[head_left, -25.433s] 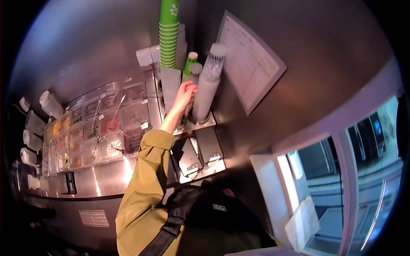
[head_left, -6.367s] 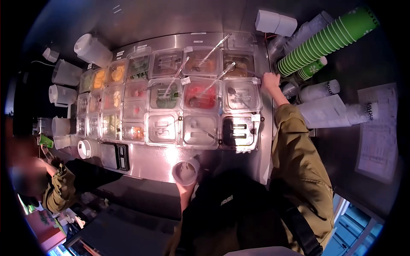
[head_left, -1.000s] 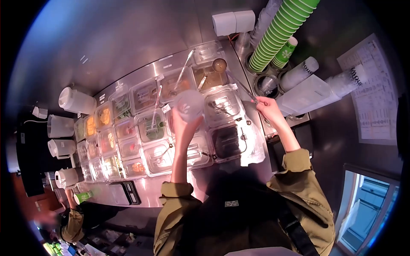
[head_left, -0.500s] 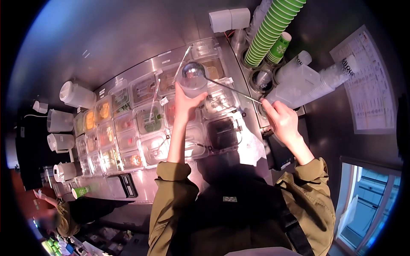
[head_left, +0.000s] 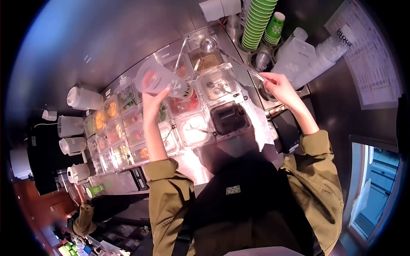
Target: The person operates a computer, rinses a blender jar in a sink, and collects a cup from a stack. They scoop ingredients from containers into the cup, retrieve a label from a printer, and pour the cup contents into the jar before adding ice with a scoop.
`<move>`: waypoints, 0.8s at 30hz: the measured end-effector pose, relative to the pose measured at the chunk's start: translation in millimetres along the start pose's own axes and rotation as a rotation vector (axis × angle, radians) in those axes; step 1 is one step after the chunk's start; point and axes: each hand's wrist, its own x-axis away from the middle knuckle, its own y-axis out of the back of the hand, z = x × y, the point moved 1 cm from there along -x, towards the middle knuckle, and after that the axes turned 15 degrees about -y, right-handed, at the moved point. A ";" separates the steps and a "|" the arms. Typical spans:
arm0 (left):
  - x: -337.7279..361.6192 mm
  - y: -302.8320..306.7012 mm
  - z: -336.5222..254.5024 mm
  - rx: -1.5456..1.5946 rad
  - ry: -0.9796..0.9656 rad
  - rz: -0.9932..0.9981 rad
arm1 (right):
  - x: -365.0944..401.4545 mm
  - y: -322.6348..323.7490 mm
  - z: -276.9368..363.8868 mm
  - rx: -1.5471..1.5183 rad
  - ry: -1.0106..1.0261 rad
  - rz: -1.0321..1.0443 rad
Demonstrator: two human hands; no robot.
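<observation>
My left hand (head_left: 153, 106) is wrapped round a clear plastic cup (head_left: 159, 80) with printed lettering, tilted on its side above the food bins. A long-handled metal ladle (head_left: 209, 45) is in my right hand (head_left: 279, 88), gripped near the end of its handle. The ladle's round bowl is over the brown-filled bin (head_left: 205, 60) in the back row, apart from the cup. Below the cup, a bin with red contents (head_left: 184, 103) is partly covered by it. A lidded bin (head_left: 218, 85) sits between the two hands.
A bin with dark contents (head_left: 230, 119) is nearest my body. Stacked green paper cups (head_left: 259, 21) and clear cups (head_left: 326, 57) stand at right. Several white pitchers (head_left: 84, 98) line the left end, near a scale (head_left: 139, 178). Another person (head_left: 85, 217) is at lower left.
The ladle has moved out from the cup toward the back bins. My left hand has shifted left with the cup, which has tipped over sideways. The view has turned slightly.
</observation>
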 end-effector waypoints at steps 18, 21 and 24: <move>134.5 19.5 -2.0 -0.054 0.195 -0.239 | -205.7 -160.7 -32.0 1.062 0.153 -0.258; 139.6 9.9 -1.5 0.023 0.198 -0.270 | -211.2 -162.9 -47.1 1.162 0.213 -0.215; 136.9 0.6 -11.7 0.039 0.225 -0.287 | -208.5 -166.3 -43.7 1.214 0.280 -0.187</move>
